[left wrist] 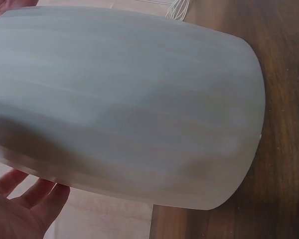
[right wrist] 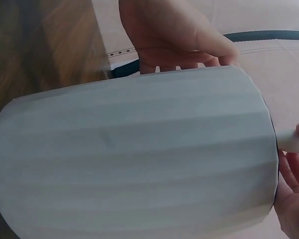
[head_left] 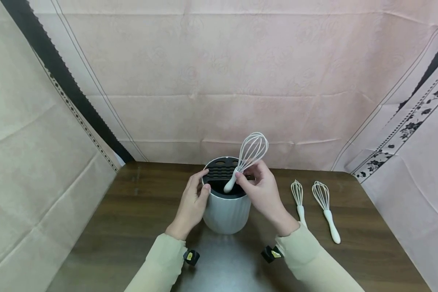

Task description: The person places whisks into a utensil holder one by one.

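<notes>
A white whisk is pinched by my right hand near the top of its handle. It tilts over the utensil holder, wires upward, with its handle end at the dark opening. The holder is pale grey, ribbed and upright, with a black slotted insert. My left hand holds the holder's left side near the rim, thumb toward the front. In the right wrist view, the left hand's fingers bend behind the holder.
Two more white whisks, a smaller one and a larger one, lie on the brown wooden table to the right. Pale cloth hangs behind the table and at both sides.
</notes>
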A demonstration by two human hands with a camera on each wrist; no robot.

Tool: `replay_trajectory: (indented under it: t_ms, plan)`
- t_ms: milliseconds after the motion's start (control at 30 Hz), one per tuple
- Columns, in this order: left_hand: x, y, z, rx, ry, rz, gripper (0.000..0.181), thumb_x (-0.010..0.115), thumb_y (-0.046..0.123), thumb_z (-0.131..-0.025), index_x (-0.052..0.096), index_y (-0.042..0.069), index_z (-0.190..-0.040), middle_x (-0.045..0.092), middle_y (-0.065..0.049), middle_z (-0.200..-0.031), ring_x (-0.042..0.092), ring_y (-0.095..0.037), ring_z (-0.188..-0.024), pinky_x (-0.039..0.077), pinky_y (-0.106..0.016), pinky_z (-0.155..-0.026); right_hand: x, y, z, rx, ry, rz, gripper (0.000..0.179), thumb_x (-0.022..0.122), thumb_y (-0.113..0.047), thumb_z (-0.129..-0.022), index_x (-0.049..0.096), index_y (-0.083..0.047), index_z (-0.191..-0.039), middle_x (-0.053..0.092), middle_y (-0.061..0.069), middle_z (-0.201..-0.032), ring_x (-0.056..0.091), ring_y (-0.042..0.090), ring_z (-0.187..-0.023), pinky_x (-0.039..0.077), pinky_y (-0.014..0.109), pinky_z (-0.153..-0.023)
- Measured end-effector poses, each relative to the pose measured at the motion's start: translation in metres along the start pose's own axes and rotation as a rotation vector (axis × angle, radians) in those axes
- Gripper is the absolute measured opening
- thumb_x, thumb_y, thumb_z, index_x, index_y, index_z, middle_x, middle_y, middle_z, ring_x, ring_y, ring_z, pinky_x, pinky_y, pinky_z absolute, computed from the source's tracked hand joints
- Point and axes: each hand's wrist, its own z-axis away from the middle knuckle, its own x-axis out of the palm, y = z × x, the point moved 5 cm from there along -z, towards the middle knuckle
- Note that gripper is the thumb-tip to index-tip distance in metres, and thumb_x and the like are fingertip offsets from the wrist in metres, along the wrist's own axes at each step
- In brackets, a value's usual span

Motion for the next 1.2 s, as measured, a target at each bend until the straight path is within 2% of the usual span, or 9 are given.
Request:
replay_trajectory:
  t_ms: [133,300,400,500,600,700,900,1067,1200]
  plan:
    - [0.000,-0.001,0.001,-0.016,-0.001,0.001,0.043,0.043,0.036,-0.103,0.038,0.029,-0.145,0.039,-0.004,-0.143,0.051,-0.024,-0.122,0.044,-0.044,-0.098,-0.001,0.013,-0.001,0.007,0.001,0.097,0.035,0.071,-0.010,-0.088,0.055,0.000,-0.118,0.065,0.013,-0.103,0.063,0.027,-0.093,0.056,0.029,-0.073]
    - [0.001,-0.001,0.002,-0.012,0.003,0.002,0.042,0.044,0.034,-0.103,0.039,0.028,-0.145,0.039,-0.005,-0.143,0.051,-0.024,-0.121,0.045,-0.044,-0.098,0.000,0.016,0.003,-0.050,-0.009,0.239,0.029,0.073,-0.021,-0.087,0.062,-0.010,-0.111,0.066,0.002,-0.100,0.065,0.017,-0.090,0.055,0.032,-0.077]
    - [0.002,-0.001,0.002,-0.014,0.004,-0.003,0.043,0.044,0.033,-0.103,0.039,0.028,-0.145,0.039,-0.004,-0.142,0.052,-0.024,-0.121,0.045,-0.044,-0.098,0.001,0.016,0.008,-0.087,0.003,0.354,0.025,0.074,-0.026,-0.086,0.065,-0.016,-0.107,0.064,-0.004,-0.101,0.060,0.011,-0.096,0.050,0.033,-0.083]
    - [0.002,-0.002,0.003,-0.015,0.005,-0.008,0.043,0.044,0.033,-0.103,0.038,0.028,-0.145,0.039,-0.004,-0.142,0.051,-0.023,-0.122,0.045,-0.044,-0.098,0.002,0.017,0.010,-0.130,0.023,0.442,0.024,0.076,-0.027,-0.083,0.066,-0.016,-0.103,0.061,-0.004,-0.103,0.051,0.014,-0.104,0.043,0.035,-0.088]
    - [0.002,-0.001,0.002,-0.003,0.011,-0.003,0.043,0.044,0.032,-0.103,0.039,0.027,-0.145,0.040,-0.004,-0.141,0.052,-0.023,-0.121,0.045,-0.044,-0.098,0.002,0.021,0.011,-0.136,0.034,0.464,0.023,0.078,-0.024,-0.081,0.067,-0.014,-0.099,0.057,0.003,-0.111,0.042,0.019,-0.112,0.037,0.039,-0.092]
    - [0.002,-0.001,0.002,0.011,0.017,0.000,0.043,0.044,0.032,-0.103,0.040,0.025,-0.145,0.041,-0.004,-0.140,0.053,-0.023,-0.119,0.046,-0.044,-0.097,0.002,0.026,0.012,-0.107,0.037,0.464,0.023,0.080,-0.025,-0.079,0.067,-0.014,-0.095,0.051,0.009,-0.121,0.035,0.022,-0.119,0.034,0.042,-0.095]
    - [0.001,-0.001,0.002,0.014,0.015,0.003,0.043,0.044,0.033,-0.103,0.040,0.025,-0.145,0.041,-0.004,-0.141,0.053,-0.023,-0.120,0.046,-0.045,-0.097,0.000,0.033,0.013,-0.068,0.035,0.478,0.024,0.080,-0.033,-0.078,0.067,-0.018,-0.090,0.045,0.009,-0.132,0.031,0.021,-0.127,0.032,0.044,-0.101]
    - [0.001,0.000,0.002,0.007,0.008,-0.004,0.043,0.043,0.033,-0.103,0.039,0.025,-0.145,0.040,-0.004,-0.142,0.051,-0.024,-0.122,0.045,-0.046,-0.098,-0.004,0.037,0.014,-0.027,0.019,0.509,0.043,0.079,-0.051,-0.075,0.066,-0.017,-0.098,0.045,0.003,-0.133,0.036,0.017,-0.125,0.038,0.043,-0.097]
    - [0.000,0.001,0.001,0.002,0.006,-0.002,0.042,0.043,0.032,-0.103,0.039,0.025,-0.145,0.041,-0.004,-0.142,0.051,-0.024,-0.121,0.044,-0.046,-0.098,-0.010,0.038,0.016,-0.019,-0.001,0.533,0.059,0.078,-0.058,-0.071,0.062,-0.016,-0.110,0.045,0.000,-0.135,0.039,0.016,-0.127,0.037,0.043,-0.101]
